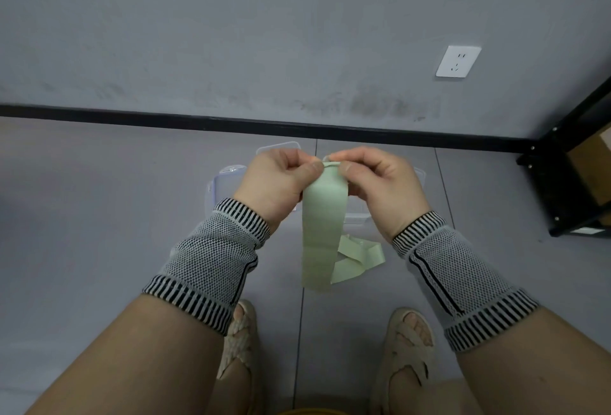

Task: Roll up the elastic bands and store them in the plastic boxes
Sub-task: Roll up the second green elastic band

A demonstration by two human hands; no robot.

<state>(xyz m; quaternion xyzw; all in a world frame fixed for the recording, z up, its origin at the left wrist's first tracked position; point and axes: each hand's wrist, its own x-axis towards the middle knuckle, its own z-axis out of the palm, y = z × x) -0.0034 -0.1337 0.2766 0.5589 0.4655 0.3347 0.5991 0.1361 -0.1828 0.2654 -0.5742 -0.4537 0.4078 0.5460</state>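
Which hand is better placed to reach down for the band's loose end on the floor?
Probably the right hand: the green band's loose end lies toward its side. Both hands, left hand included, pinch the top edge.

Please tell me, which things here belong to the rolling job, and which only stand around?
Job: green band, left hand, right hand, clear boxes on the floor.
Around: wall socket, black shelf frame, sandals.

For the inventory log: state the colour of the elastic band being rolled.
Pale green, plain; the elastic band shows best in the head view.
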